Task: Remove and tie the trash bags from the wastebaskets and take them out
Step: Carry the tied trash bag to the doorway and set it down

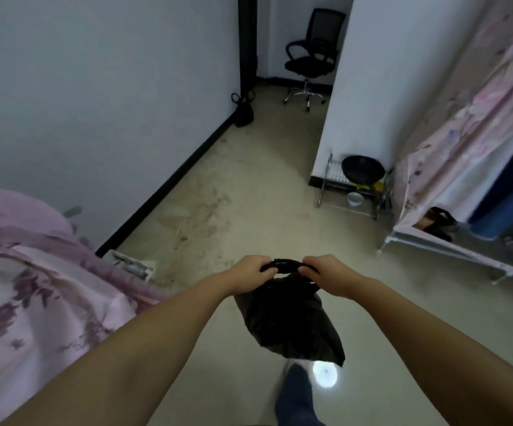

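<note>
- Both our hands are gripping the black trash bag (289,321): left hand (253,270) and right hand (326,273) are each pinching its gathered top
- We are holding it hanging over the floor (249,186), beside the pink bed (33,287)
- We are seeing no readable writing anywhere

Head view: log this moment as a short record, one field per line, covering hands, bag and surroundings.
left hand: gripping the bag's top edge
right hand: gripping the same edge, opposite side
held item: black trash bag, hanging clear of the floor
second bag: black bag on the floor by the doorway
beyond doorway: office chair
left side: pink floral bedding
right side: wire rack holding a wok
</note>
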### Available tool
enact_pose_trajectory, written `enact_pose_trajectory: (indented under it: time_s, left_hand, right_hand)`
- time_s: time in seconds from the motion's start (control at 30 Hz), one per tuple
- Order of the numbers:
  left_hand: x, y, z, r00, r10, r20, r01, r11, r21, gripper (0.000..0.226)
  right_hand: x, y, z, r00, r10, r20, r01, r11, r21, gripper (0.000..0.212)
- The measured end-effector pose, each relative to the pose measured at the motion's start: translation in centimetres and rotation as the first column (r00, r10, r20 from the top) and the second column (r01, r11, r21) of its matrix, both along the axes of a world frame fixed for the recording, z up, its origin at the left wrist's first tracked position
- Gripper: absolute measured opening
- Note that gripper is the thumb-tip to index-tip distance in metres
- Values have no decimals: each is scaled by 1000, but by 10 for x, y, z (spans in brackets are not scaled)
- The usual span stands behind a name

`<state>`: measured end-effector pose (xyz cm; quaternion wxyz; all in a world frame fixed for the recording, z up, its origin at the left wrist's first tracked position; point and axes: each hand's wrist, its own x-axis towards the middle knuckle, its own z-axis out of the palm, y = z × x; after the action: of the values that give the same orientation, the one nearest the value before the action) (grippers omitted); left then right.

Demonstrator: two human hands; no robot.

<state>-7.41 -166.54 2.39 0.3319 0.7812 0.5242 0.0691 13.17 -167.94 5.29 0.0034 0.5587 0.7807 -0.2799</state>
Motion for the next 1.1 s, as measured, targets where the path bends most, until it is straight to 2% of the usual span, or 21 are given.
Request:
enact_pose_trajectory:
  time_s: [0.27, 0.53, 0.63, 0.77, 1.1]
  left_hand:
    - [34, 205, 19, 985, 150, 82, -146, 988, -53, 23]
    - [-1, 409, -8, 975, 206, 85, -200, 977, -74, 17]
    - [-23, 498, -9, 979, 191, 63, -187, 980, -72, 15]
    - [-52, 619, 12, 982, 180, 59, -177, 982, -61, 26]
    - [-81, 880, 22, 987, 158, 28, -158, 987, -12, 16]
  right_hand:
    - [33, 236, 13, 988, 142, 59, -145, 988, 53, 26]
    - [-3, 457, -8, 968, 248, 45, -249, 968, 31, 28]
    - [-25, 541, -9, 971, 235, 35, -236, 970, 49, 27]
    - [-53, 650, 4, 984, 178, -10, -177, 982, 68, 28]
    - [-79, 903, 7, 988, 149, -29, -146, 985, 90, 20]
